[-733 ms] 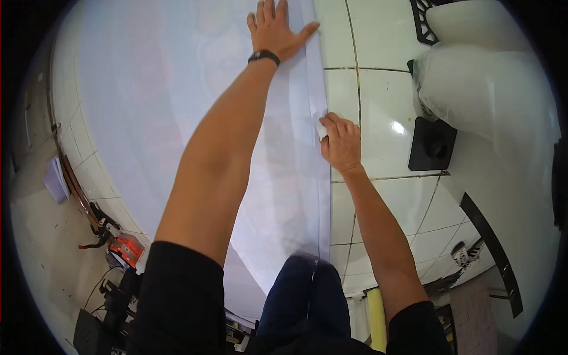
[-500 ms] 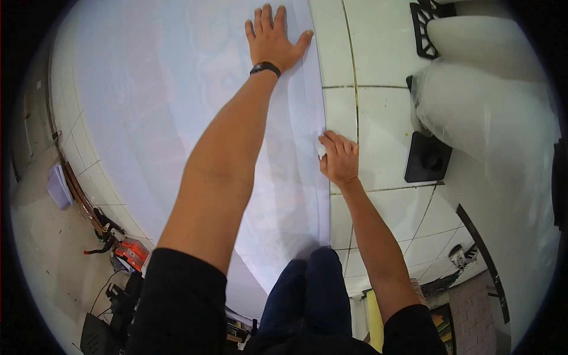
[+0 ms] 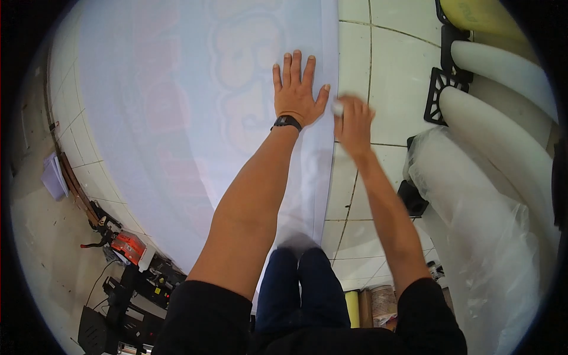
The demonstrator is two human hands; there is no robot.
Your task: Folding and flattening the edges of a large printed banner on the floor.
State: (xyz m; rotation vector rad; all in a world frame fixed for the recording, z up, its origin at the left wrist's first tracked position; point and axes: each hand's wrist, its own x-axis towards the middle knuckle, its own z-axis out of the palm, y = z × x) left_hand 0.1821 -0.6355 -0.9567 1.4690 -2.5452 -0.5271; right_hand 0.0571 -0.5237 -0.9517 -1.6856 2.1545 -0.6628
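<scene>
A wide white sheet (image 3: pixel 177 89), with faint pink and blue printed shapes showing through, lies spread over the tiled floor. My left hand (image 3: pixel 299 94) presses flat on it near its right edge, fingers spread, a black band at the wrist. Just right of that edge is my right hand (image 3: pixel 355 124), its fingers curled around a small white piece (image 3: pixel 338 109). Motion smears this hand, so the kind of piece is unclear. Whether it touches the sheet's edge I cannot tell.
Thick white rolls (image 3: pixel 497 127) stand along the right, one wrapped in clear plastic (image 3: pixel 455 183), with a black openwork end bracket (image 3: pixel 438 97). A red-and-black machine (image 3: pixel 129 245) sits at the lower left. Pale tiles (image 3: pixel 396 77) border the sheet.
My view has moved forward along the sheet. My right hand has gone farther up the edge with the white piece. My left hand stays about where it was on the sheet.
</scene>
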